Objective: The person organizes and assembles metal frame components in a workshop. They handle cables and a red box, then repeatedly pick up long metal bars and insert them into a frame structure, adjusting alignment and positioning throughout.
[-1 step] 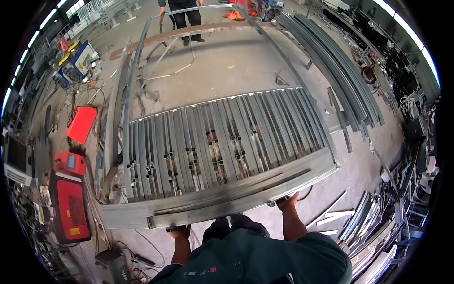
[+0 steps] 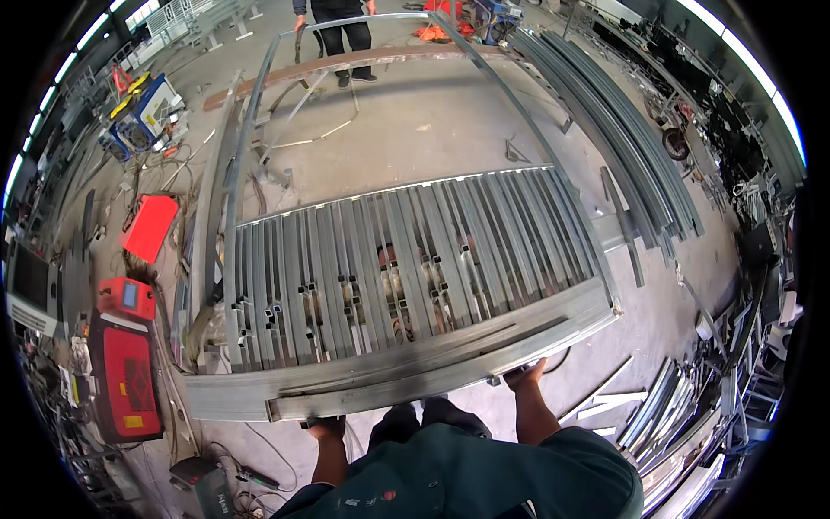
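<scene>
A barred metal frame spans the centre of the view, its wide beam at lower middle. The left hand and right hand sit at that beam's near edge — fingers mostly hidden, so I cannot tell whether either grasps it. Another person stands at upper middle.

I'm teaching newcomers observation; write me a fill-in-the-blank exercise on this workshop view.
Of the left hand and right hand at the near edge of the steel frame, the ____ one sits lower in view.
Another person stands toward the frame's ____ end.
The largest bundle of long tubes lies on the frame's ____ side.
The small box with a bluish display is ____.

Missing words: left; far; right; red.
</scene>
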{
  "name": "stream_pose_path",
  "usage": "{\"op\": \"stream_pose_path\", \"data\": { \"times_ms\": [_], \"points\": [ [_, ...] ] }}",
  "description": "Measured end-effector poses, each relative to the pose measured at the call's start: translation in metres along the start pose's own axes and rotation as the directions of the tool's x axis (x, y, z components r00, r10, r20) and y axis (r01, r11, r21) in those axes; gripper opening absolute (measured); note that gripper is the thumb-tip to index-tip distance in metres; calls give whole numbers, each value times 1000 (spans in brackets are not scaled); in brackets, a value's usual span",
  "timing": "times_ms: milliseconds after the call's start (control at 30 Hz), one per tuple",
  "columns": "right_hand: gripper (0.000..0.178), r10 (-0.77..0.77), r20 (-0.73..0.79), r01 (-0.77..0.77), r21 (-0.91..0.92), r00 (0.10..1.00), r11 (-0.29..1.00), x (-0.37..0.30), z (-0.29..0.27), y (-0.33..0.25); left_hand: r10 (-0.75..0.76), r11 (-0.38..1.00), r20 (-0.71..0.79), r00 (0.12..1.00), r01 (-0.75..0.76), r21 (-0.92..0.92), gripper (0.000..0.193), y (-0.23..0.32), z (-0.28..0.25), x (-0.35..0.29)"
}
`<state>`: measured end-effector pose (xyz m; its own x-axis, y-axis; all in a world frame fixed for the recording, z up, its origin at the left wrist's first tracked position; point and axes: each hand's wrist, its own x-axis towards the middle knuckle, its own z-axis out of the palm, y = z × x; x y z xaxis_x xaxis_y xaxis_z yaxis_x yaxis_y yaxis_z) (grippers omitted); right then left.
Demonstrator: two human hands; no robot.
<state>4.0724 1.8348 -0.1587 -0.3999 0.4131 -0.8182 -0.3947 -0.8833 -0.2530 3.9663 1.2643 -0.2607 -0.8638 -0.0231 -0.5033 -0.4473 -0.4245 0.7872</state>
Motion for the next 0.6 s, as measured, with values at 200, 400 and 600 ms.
{"op": "stream_pose_path", "data": {
  "times_ms": [200, 400, 600],
  "points": [
    [70, -59, 384, 93, -73, 922, 993, 16, 4, -13, 43, 621, 46, 998, 10, -784, 79, -2, 23, 9],
    [79, -159, 347, 216, -130, 924, 968, -5, 38, 1, 219, 860, -135, 966, -257, -441, 81, -4, 40, 1],
    [78, -154, 285, 182, -73, 946, 981, -8, 42, -5, 166, 883, -170, 971, -223, -413, 68, -3, 45, -1]
  ]
}}
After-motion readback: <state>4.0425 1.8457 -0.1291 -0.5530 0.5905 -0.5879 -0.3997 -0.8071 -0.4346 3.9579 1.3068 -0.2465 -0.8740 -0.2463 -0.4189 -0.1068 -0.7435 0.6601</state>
